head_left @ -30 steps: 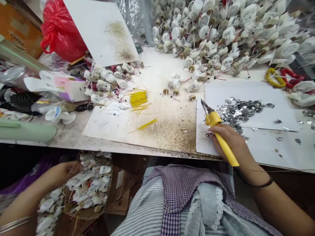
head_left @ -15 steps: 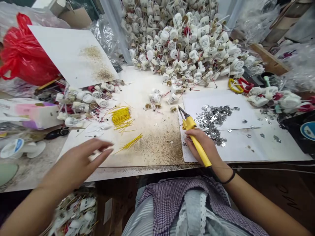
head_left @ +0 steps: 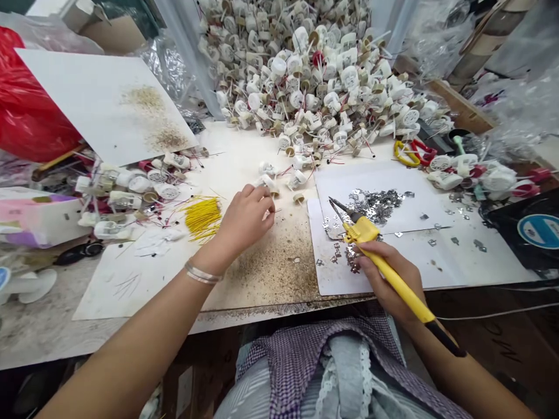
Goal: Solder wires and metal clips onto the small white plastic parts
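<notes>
My left hand (head_left: 250, 216) is over the middle of the table, palm down, its fingers bent and the thumb a little apart from them. Nothing shows between them. Right by its fingertips are small white round plastic parts (head_left: 268, 182) with thin wires, partly covered by the hand. My right hand (head_left: 391, 273) is wrapped round a yellow soldering iron (head_left: 384, 265), whose dark tip points up and left over a white sheet (head_left: 325, 273). Small shiny metal pieces (head_left: 378, 205) lie heaped beyond the iron. Left of my left hand is a bundle of yellow wires (head_left: 202, 215), partly hidden by it.
A big heap of white plastic parts (head_left: 297, 81) with wires fills the back. Yellow and red handles (head_left: 406, 153) lie at right, near a black box (head_left: 524, 227). A tilted white board (head_left: 100, 105) and a red bag (head_left: 35, 110) stand at left. Brown specks cover the table middle.
My left hand has moved right and forward, from beside the yellow wires to the white parts. The soldering iron has come right and slightly nearer, with its tip tilted further left. The camera view has shifted slightly.
</notes>
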`<action>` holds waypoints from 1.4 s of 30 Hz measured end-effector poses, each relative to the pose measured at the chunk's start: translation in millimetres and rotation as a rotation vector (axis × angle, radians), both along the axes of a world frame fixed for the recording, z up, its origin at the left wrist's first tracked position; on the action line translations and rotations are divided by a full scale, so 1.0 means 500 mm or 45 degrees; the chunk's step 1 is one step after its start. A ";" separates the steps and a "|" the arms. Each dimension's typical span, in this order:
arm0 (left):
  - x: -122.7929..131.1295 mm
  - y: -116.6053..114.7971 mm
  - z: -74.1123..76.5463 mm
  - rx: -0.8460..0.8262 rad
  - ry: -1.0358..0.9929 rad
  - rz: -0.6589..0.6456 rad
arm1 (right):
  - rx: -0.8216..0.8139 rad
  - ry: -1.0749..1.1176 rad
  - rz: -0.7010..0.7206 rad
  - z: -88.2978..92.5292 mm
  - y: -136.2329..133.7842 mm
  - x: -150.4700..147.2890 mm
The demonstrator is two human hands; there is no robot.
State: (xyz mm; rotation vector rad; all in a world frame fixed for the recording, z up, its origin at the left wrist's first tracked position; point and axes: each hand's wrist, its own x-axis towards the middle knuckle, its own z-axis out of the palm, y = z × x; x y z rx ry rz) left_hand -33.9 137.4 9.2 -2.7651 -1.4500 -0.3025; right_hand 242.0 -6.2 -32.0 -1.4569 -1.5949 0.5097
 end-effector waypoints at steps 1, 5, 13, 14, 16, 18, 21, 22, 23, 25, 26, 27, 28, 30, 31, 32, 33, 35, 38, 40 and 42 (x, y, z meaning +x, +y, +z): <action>-0.003 -0.020 0.007 -0.048 -0.110 -0.019 | 0.000 0.038 -0.007 -0.001 -0.005 0.007; 0.018 -0.116 0.014 -0.304 -0.405 0.003 | 0.023 0.105 0.003 0.001 -0.026 0.029; 0.106 -0.208 -0.035 -0.385 -0.503 0.198 | -0.073 -0.009 0.198 0.015 -0.077 0.068; 0.112 -0.210 -0.036 -0.371 -0.480 0.210 | -0.051 -0.092 0.208 0.016 -0.084 0.075; 0.121 -0.214 -0.037 -0.358 -0.424 0.219 | 0.015 -0.222 0.228 0.017 -0.098 0.086; 0.128 -0.219 -0.037 -0.370 -0.371 0.213 | 0.059 -0.280 0.264 0.018 -0.111 0.095; 0.137 -0.225 -0.039 -0.374 -0.315 0.206 | 0.028 -0.356 0.300 0.020 -0.125 0.101; 0.139 -0.226 -0.040 -0.366 -0.306 0.205 | 0.012 -0.376 0.306 0.020 -0.129 0.101; 0.141 -0.226 -0.041 -0.355 -0.303 0.203 | 0.002 -0.390 0.312 0.021 -0.132 0.101; 0.142 -0.226 -0.043 -0.333 -0.305 0.199 | 0.010 -0.394 0.328 0.021 -0.135 0.099; 0.143 -0.225 -0.044 -0.325 -0.307 0.200 | 0.018 -0.391 0.337 0.020 -0.136 0.098; 0.143 -0.225 -0.045 -0.319 -0.307 0.202 | 0.025 -0.391 0.345 0.020 -0.136 0.097; 0.143 -0.225 -0.045 -0.315 -0.305 0.206 | 0.031 -0.393 0.355 0.020 -0.134 0.096; 0.144 -0.224 -0.046 -0.315 -0.292 0.216 | 0.037 -0.381 0.400 0.021 -0.129 0.094; 0.144 -0.225 -0.046 -0.319 -0.285 0.221 | 0.043 -0.365 0.439 0.022 -0.126 0.094; 0.145 -0.225 -0.046 -0.325 -0.280 0.225 | 0.054 -0.349 0.488 0.023 -0.122 0.094; 0.145 -0.225 -0.045 -0.332 -0.275 0.228 | 0.068 -0.336 0.541 0.025 -0.119 0.094; 0.145 -0.226 -0.044 -0.345 -0.265 0.235 | 0.094 -0.325 0.642 0.027 -0.112 0.094; 0.145 -0.227 -0.044 -0.350 -0.250 0.244 | 0.095 -0.348 0.692 0.032 -0.110 0.095; 0.145 -0.228 -0.045 -0.351 -0.251 0.245 | 0.095 -0.354 0.647 0.036 -0.112 0.097; 0.145 -0.228 -0.046 -0.351 -0.254 0.245 | 0.117 -0.338 0.526 0.036 -0.115 0.099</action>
